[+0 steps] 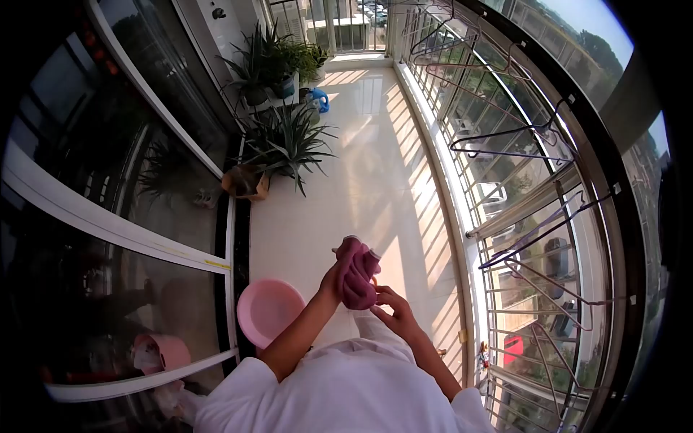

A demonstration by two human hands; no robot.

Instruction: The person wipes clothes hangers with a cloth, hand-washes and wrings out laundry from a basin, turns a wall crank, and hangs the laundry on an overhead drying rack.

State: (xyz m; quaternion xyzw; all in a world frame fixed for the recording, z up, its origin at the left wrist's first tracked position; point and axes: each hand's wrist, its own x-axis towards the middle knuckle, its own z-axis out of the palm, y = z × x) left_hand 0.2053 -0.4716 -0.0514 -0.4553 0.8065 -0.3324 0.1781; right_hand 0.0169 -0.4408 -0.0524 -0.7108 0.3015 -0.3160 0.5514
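Observation:
A bunched maroon cloth (pixel 355 278) with pale edges at its top is held up in front of my body. Around its left side, my left hand (pixel 332 283) is closed on it, and the folds hide most of those fingers. My right hand (pixel 394 310) is at the cloth's lower right, its fingers bent and apart. Whether its fingertips touch the fabric I cannot tell. Below and left of the cloth, a pink basin (pixel 271 310) stands on the tiled floor (pixel 325 216).
Clothes hangers (pixel 516 137) hang along the barred window (pixel 498 180) on the right. Potted plants (pixel 285 144) and a blue watering can (pixel 319 101) stand ahead on the left. Glass sliding doors (pixel 144 238) line the left side.

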